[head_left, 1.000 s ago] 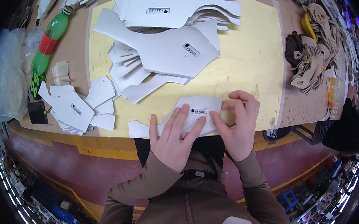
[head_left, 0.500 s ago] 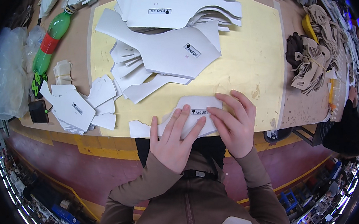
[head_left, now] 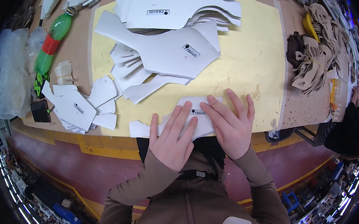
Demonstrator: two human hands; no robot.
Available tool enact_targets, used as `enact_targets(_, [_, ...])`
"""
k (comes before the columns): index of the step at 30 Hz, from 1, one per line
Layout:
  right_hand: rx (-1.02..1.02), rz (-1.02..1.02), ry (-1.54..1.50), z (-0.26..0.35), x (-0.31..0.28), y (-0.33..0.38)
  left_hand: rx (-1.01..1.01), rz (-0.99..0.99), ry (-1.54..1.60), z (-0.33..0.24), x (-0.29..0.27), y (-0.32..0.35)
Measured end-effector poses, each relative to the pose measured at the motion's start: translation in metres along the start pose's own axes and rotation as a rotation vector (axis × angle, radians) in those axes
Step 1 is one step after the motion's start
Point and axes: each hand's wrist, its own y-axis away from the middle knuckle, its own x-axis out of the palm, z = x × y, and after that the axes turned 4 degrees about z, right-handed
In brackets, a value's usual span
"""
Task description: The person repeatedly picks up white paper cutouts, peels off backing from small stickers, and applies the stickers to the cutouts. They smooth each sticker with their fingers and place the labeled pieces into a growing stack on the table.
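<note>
A white cut sheet piece (head_left: 201, 126) with a dark printed label lies flat at the table's near edge. My left hand (head_left: 171, 138) rests on its left part, fingers stretched and spread. On its right side lies my right hand (head_left: 232, 129), with fingertips on the piece beside the label and the other fingers spread out. Just beyond my hands is a fanned stack of larger white cut pieces (head_left: 170, 49), the top one bearing a similar label. More white pieces (head_left: 76, 107) form a smaller pile to the left.
Under the work is a yellow sheet (head_left: 247, 64) on the brown table. At left stand a green bottle (head_left: 57, 31), a clear plastic bag (head_left: 10, 79) and a black phone-like object (head_left: 41, 111). Bundled beige pieces (head_left: 310, 61) lie right. A person (head_left: 347, 128) is at the far right.
My right hand has shifted slightly left over the white piece, its fingertips now at the label's right end and its outer fingers more spread. My left thumb has drawn back from the label.
</note>
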Motion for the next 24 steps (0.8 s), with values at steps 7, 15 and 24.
enact_targets(7, [0.040, 0.093, 0.105, 0.009, -0.004, 0.002, 0.040, 0.016, -0.038, 0.005, 0.001, -0.003])
enact_targets(15, [0.146, 0.075, 0.242, 0.010, -0.008, 0.024, 0.001, -0.040, -0.126, 0.008, 0.008, 0.014])
enact_targets(24, [0.141, 0.074, 0.121, 0.037, 0.002, 0.048, 0.005, -0.111, -0.163, -0.011, 0.026, 0.025])
